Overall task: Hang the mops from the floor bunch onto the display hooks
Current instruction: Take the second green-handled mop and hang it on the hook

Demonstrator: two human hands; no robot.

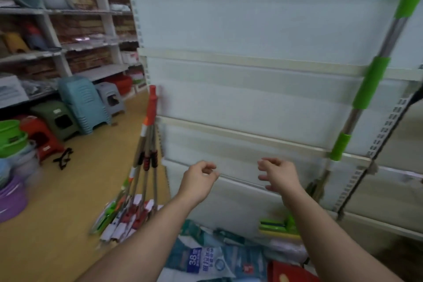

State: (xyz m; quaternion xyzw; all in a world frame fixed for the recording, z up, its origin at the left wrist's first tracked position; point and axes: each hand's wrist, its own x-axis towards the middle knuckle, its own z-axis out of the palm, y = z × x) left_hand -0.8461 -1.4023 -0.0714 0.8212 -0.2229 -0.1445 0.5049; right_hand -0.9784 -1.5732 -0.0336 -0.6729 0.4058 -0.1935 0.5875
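Observation:
A bunch of mops (146,162) with steel shafts and orange-red handles leans against the left edge of the white display panel (251,30), their heads resting on the floor. One green-handled mop (368,84) hangs along the panel's right side, its green head (281,226) near the bottom. My left hand (201,178) and my right hand (279,174) are raised side by side before the lower panel, fingers curled and apart, holding nothing. No hooks are visible in this blurred view.
Packaged goods (206,258) lie on the floor in front of me. Stacked plastic stools (84,103) and basins (11,137) line the left aisle below stocked shelves (68,30). A slotted upright (375,144) runs down the panel's right edge.

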